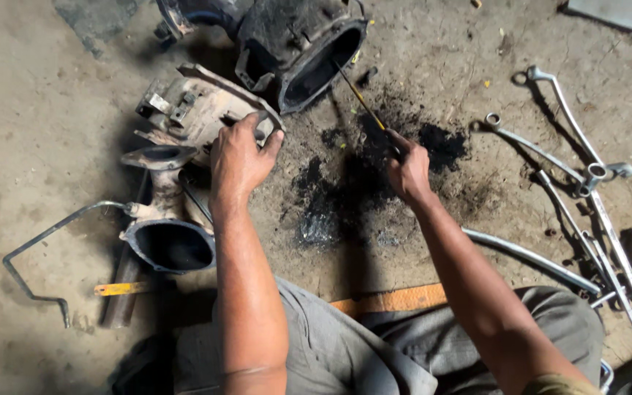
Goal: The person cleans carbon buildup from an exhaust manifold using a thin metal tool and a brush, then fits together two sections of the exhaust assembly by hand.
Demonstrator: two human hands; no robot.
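- Our left hand is clamped over the top edge of a rusty flanged casting, fingers curled round its rim, holding it tilted on the concrete floor
- Our right hand is closed round the handle of a thin yellow-banded screwdriver, its tip reaching into the mouth of the black housing lying on its side just beyond the casting
- Between the hands sits a patch of black scraped-out soot; a rusty pipe elbow stands below the casting, touching or nearly touching it
- Spanners lie well apart to the right, with a bent rod to the left
- We judge the slim blade could skid off the housing's lip, since nothing but its own weight steadies that part
- The tilted casting might tip onto the elbow if our left grip eases; soot underfoot makes everything slick
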